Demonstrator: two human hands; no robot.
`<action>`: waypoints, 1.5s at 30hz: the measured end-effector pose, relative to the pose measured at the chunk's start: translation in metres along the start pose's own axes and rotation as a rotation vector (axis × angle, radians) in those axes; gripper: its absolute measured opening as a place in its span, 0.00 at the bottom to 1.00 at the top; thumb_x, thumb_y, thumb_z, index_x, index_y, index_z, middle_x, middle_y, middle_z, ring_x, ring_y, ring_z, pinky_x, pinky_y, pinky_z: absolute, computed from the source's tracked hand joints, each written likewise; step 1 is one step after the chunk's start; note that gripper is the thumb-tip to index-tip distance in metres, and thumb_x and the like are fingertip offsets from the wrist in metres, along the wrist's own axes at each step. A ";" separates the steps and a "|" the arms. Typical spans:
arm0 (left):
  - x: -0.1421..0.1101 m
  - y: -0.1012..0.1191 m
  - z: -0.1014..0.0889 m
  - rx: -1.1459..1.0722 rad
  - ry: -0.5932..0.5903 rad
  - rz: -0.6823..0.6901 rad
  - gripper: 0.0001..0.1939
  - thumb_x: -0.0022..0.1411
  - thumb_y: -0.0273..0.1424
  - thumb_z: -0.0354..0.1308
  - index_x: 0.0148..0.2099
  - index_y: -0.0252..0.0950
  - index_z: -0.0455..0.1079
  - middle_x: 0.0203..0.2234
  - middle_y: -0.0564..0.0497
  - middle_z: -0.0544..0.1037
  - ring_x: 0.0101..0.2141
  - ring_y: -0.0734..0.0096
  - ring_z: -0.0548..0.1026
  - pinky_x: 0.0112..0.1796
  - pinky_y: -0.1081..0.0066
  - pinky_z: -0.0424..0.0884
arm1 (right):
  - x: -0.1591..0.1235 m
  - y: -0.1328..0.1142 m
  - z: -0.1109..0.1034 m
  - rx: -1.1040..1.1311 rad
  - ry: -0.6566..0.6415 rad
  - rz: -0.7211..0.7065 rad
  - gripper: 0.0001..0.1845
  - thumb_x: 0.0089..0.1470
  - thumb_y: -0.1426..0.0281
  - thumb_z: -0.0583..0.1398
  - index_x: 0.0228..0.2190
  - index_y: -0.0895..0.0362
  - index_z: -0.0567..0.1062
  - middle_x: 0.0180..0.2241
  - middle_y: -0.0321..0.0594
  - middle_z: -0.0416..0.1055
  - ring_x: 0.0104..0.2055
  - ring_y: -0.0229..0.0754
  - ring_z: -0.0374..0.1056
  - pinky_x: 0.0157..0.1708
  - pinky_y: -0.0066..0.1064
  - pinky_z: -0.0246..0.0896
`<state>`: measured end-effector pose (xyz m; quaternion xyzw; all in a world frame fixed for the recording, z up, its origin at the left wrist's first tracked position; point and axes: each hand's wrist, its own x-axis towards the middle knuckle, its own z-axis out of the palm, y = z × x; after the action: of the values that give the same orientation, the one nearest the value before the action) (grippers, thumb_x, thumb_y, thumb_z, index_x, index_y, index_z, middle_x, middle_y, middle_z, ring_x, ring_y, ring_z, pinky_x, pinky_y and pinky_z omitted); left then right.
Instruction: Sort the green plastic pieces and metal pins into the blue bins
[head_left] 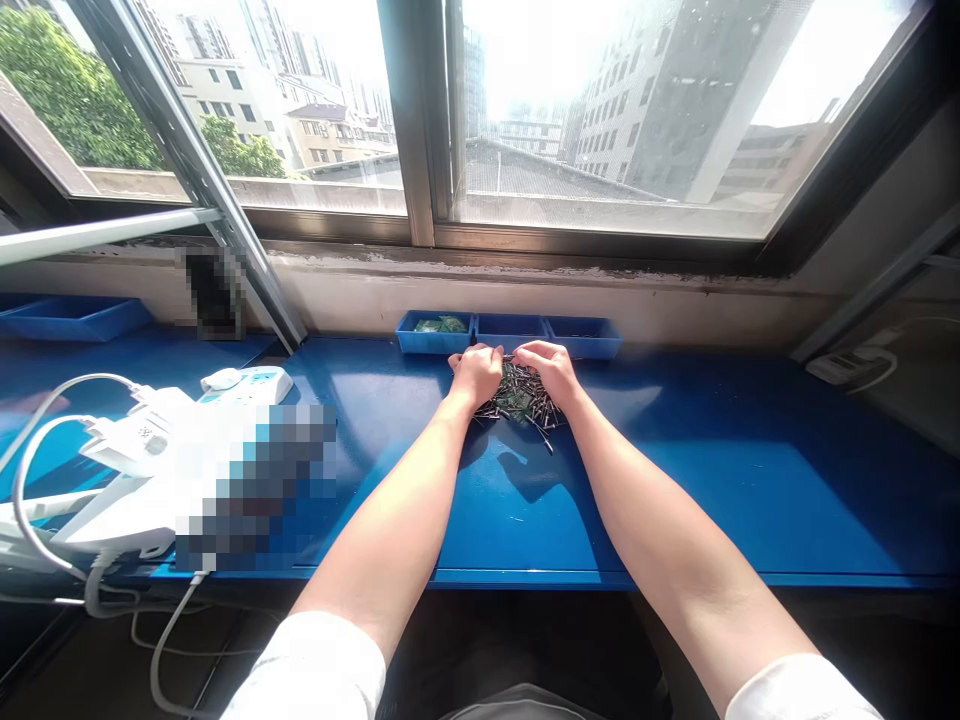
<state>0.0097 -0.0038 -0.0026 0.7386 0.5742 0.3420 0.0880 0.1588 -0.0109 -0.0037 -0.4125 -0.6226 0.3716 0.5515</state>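
Observation:
On the blue tabletop (525,530) lies a loose pile of small dark rod-like parts (534,392), with some green pieces (516,404) among them. My left hand (477,376) is closed at the pile's left edge, its fingers curled in. At the far right edge of the pile, my right hand (551,368) has thumb and fingers pinched together, pointing towards the left hand. A tiny dark thing shows between the two hands, too small to name. Whatever each hand's fingers hold is hidden or too small to make out.
Just behind the hands stand three joined blue bins: the left bin (435,345) holds green pieces, beside the middle bin (511,322) and right bin (592,345). A white power strip (262,385) with plugs and cables lies left. A metal post (217,200) rises near the window.

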 end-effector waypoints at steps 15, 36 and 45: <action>0.004 -0.009 0.004 0.006 0.028 -0.186 0.14 0.61 0.38 0.47 0.41 0.40 0.70 0.46 0.45 0.73 0.50 0.56 0.67 0.49 0.57 0.57 | 0.006 0.012 -0.010 -0.838 0.286 0.015 0.32 0.46 0.67 0.56 0.55 0.56 0.65 0.56 0.42 0.62 0.56 0.54 0.52 0.54 0.48 0.49; 0.005 -0.013 0.007 0.043 -0.040 -0.160 0.15 0.58 0.38 0.49 0.43 0.40 0.71 0.46 0.44 0.73 0.50 0.55 0.67 0.49 0.59 0.58 | 0.007 0.016 -0.006 -0.961 0.240 0.022 0.26 0.47 0.66 0.56 0.50 0.57 0.67 0.54 0.48 0.59 0.55 0.56 0.51 0.52 0.46 0.51; 0.004 -0.013 0.007 0.066 -0.054 -0.152 0.15 0.58 0.38 0.50 0.43 0.40 0.71 0.46 0.44 0.73 0.50 0.56 0.67 0.49 0.59 0.58 | 0.001 0.014 0.005 -1.018 -0.095 0.088 0.22 0.49 0.55 0.57 0.42 0.54 0.74 0.45 0.49 0.65 0.50 0.57 0.57 0.48 0.46 0.53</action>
<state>0.0045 0.0058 -0.0131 0.7041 0.6372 0.2953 0.1046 0.1552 -0.0046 -0.0165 -0.6374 -0.7310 0.0625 0.2354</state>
